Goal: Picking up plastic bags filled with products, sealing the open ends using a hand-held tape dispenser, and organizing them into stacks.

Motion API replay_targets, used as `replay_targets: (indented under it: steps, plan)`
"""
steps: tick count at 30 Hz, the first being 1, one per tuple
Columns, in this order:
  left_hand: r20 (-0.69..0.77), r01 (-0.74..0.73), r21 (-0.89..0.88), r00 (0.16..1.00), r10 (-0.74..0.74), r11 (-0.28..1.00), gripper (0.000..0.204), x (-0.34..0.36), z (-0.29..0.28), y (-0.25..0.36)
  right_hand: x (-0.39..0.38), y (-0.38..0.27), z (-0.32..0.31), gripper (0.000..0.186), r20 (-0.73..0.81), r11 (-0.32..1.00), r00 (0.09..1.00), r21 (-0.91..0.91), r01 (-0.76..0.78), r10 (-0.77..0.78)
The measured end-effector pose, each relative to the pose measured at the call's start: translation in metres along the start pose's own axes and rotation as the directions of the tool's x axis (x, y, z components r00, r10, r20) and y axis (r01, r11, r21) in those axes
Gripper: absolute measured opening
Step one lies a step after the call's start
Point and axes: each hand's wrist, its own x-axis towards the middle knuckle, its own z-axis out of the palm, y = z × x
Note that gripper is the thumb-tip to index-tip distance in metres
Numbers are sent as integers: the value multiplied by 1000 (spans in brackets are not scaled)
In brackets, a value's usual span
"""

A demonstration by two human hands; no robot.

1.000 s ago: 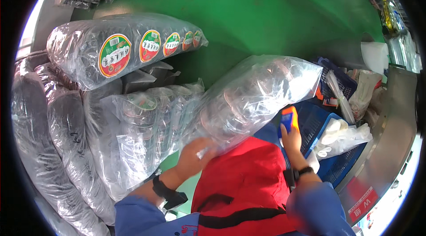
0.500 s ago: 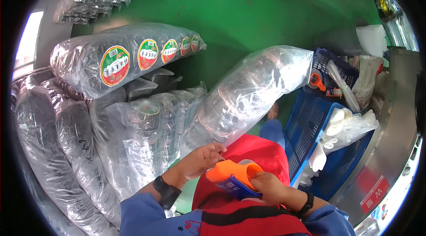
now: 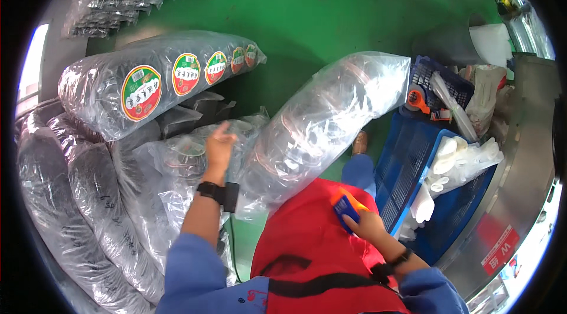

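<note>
My right hand (image 3: pixel 367 225) is closed round an orange-and-blue tape dispenser (image 3: pixel 348 209), held over the red apron (image 3: pixel 307 237). My left hand (image 3: pixel 220 147) reaches forward with its fingers apart and nothing visible in it. It is over upright clear bags of lidded containers (image 3: pixel 188 151); whether it touches them I cannot tell. To its right, a long clear plastic bag (image 3: pixel 325 113) of stacked round containers leans diagonally, its lower end by the apron.
A bagged stack with round labels (image 3: pixel 186 74) lies at the left, above long dark bagged stacks (image 3: pixel 106 202). At the right stand a blue crate (image 3: pixel 407 157) with white bundles, a dark basket (image 3: pixel 455 83) holding an orange dispenser, and a metal counter (image 3: pixel 508 154).
My left hand has left the tape dispenser's side and moved forward over the upright bags, its fingers spreading. The dispenser, in my right hand, has shifted right and forward and turned.
</note>
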Motion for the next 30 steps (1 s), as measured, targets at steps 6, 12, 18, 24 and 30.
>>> replay_targets:
  steps: [6,12,18,24,30]
  plan:
    - [-29,-198,657,957,287,727,51,-22,60,-77,126,-69,46,56,-26,962,981,-203,181,-190]
    - [614,497,-287,752,-241,819,51,-39,31,-66,113,-66,17,54,43,938,997,-342,-45,64]
    - [254,430,-5,874,-414,903,56,-156,-10,-36,114,-62,-12,57,-99,926,992,-377,31,-73]
    - [339,639,-393,769,-542,661,26,-211,-12,-17,76,-40,-96,59,40,882,993,-458,114,-108]
    - [162,432,495,806,-569,753,31,-195,-38,23,13,-9,-180,56,118,841,964,-471,266,-239]
